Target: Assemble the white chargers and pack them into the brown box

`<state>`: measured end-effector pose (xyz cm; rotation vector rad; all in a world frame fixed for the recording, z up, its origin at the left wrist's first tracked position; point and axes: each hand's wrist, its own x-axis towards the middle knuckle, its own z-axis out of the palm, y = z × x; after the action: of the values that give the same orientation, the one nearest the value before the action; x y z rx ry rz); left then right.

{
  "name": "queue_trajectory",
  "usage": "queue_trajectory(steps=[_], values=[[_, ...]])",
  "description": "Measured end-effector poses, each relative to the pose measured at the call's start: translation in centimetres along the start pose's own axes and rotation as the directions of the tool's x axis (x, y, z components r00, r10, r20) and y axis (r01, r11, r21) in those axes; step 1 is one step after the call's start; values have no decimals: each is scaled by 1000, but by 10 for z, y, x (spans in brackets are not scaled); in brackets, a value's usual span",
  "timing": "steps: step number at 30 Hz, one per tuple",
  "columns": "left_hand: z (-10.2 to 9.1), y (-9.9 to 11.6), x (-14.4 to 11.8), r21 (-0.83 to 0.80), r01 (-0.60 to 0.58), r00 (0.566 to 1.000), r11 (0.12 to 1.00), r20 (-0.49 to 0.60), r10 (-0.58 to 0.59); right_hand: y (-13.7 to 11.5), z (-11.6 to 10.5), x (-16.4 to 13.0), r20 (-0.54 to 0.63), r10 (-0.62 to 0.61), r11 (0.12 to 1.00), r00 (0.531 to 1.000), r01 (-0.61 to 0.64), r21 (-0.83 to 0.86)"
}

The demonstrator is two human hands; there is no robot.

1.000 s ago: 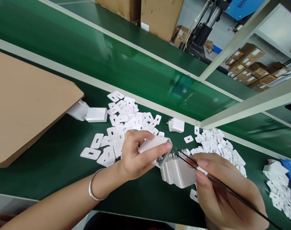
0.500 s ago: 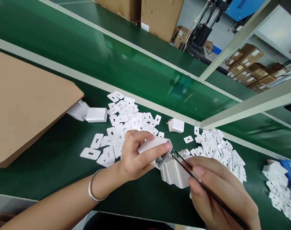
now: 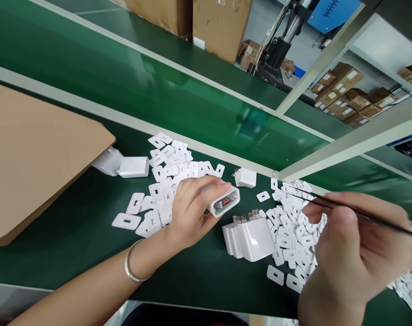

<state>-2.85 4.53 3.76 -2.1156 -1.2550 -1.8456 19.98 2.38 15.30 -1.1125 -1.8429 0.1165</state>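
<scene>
Our left hand (image 3: 192, 208) grips a white charger shell (image 3: 224, 202) with its open end turned toward us, so that the small board and metal parts inside it show; no cover sits over that opening yet. Our right hand (image 3: 353, 253) is closed around thin black tweezers (image 3: 348, 208), raised and well apart from the shell, with the tips over the heap of small white cover plates (image 3: 294, 217) that lies just beyond this hand. We cannot tell whether the tips pinch a plate, as the hand is blurred. Between the two hands, on the green mat (image 3: 73, 235), stands a short row of white chargers (image 3: 248, 237) with their metal prongs up; whether these are finished we cannot judge. A second, wider scatter of plates (image 3: 165, 181) lies just beyond the left hand, with one lone charger (image 3: 245, 177) past its fingertips. Farther left, more shells (image 3: 131, 166) poke out from under a cardboard sheet (image 3: 36, 158). By our reckoning the work is early on: many plates lie loose, and the shell in hand is open.
</scene>
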Motion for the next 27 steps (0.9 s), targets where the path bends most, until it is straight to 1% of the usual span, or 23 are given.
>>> queue_trajectory(steps=[1, 2, 3, 4, 5, 6, 8, 10, 12, 13, 14, 15, 16, 17, 19, 20, 21, 22, 23, 24, 25, 27], values=[[1, 0, 0, -8, 23, 1000, 1000, 7, -23, 6, -4, 4, 7, 72, 997, 997, -72, -36], [1, -1, -1, -19, 43, 999, 999, 12, -43, 14, -7, 7, 70, 151, 986, 986, -145, -76], [2, -1, -1, -31, 61, 998, 998, 19, -61, 22, -8, 10, 182, 231, 970, 956, -213, -116], [3, -1, -2, -43, 76, 997, 996, 24, -75, 32, -7, 11, 323, 306, 951, 896, -270, -151], [4, -1, -2, -53, 88, 996, 995, 27, -86, 42, -5, 11, 427, 373, 928, 824, -335, -165], [5, -2, -3, -62, 97, 995, 993, 27, -95, 51, 0, 9, 489, 437, 896, 755, -414, -161], [6, -2, -4, -74, 111, 994, 991, 31, -109, 67, 13, 3, 541, 554, 794, 632, -597, -116], [7, -3, -5, -78, 124, 992, 989, 35, -122, 77, 26, -5, 576, 627, 666, 524, -744, -49], [7, -4, -6, -78, 138, 990, 987, 39, -135, 82, 33, -13, 646, 633, 569, 426, -822, -16], [8, -4, -6, -77, 144, 989, 987, 44, -141, 83, 34, -16, 681, 622, 547, 387, -837, -24], [8, -5, -7, -77, 148, 988, 986, 50, -145, 84, 33, -18, 700, 615, 547, 363, -836, -47], [8, -5, -7, -75, 153, 987, 985, 58, -149, 85, 31, -20, 697, 621, 570, 359, -817, -86], [8, -5, -8, -73, 158, 986, 985, 67, -153, 87, 28, -21, 670, 637, 613, 382, -778, -139], [9, -6, -8, -72, 162, 985, 984, 77, -157, 90, 25, -21, 622, 653, 670, 433, -714, -205], [9, -6, -9, -77, 172, 982, 982, 97, -164, 97, 20, -21, 516, 632, 774, 579, -511, -374], [10, -6, -9, -85, 180, 980, 980, 106, -171, 101, 19, -20, 492, 592, 800, 639, -390, -456], [10, -5, -10, -98, 196, 976, 976, 117, -184, 105, 19, -20, 495, 545, 811, 677, -276, -515], [10, -5, -10, -117, 220, 970, 968, 132, -205, 110, 19, -19, 519, 504, 816, 691, -183, -549], [10, -5, -10, -139, 259, 959, 956, 155, -237, 114, 20, -18, 553, 472, 822, 686, -115, -558], [11, -5, -10, -165, 311, 942, 936, 184, -281, 118, 21, -16, 587, 449, 830, 674, -73, -553], [11, -5, -10, -192, 373, 918, 908, 221, -330, 121, 22, -14, 612, 435, 839, 661, -51, -541], [12, -5, -10, -247, 504, 851, 828, 304, -428, 125, 23, -10, 645, 420, 856, 638, -43, -515]])
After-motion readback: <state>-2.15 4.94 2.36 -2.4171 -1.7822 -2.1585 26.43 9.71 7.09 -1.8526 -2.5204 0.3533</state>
